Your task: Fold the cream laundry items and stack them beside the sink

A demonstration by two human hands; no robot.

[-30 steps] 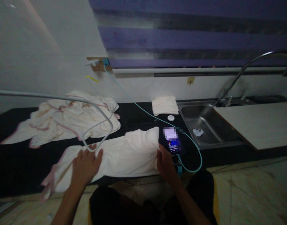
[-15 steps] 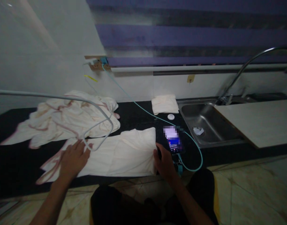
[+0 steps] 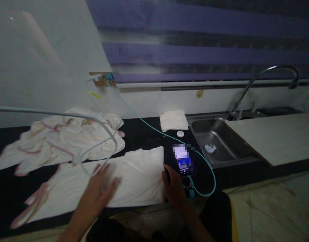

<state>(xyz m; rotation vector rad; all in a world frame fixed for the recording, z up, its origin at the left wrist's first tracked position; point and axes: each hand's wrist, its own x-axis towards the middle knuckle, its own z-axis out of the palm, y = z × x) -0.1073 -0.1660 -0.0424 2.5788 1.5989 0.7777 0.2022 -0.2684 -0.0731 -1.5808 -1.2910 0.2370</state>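
Observation:
A white cloth with pinkish trim (image 3: 139,181) lies folded lengthwise on the dark counter in front of me. My left hand (image 3: 100,186) is over its middle, fingers spread and blurred; I cannot tell whether it touches the fabric. At the cloth's right end, my right hand (image 3: 173,186) has its thumb and curled forefinger on the edge. Its other fingers are mostly hidden. Behind and to the left is a crumpled heap of similar cloth (image 3: 56,141). A small folded cloth (image 3: 173,120) sits near the wall.
A lit phone (image 3: 183,163) lies right of the cloth, with a teal cable (image 3: 212,171) looping beside it. A grey cable (image 3: 99,121) hangs across the left side. Farther right are a round white object (image 3: 180,134), a steel sink (image 3: 220,139), a faucet (image 3: 247,87) and a pale board (image 3: 275,141).
My left hand has moved right along the cloth from its left part, fingers now lifted and spread. My right hand stays at the right edge. The camera view has tilted slightly up.

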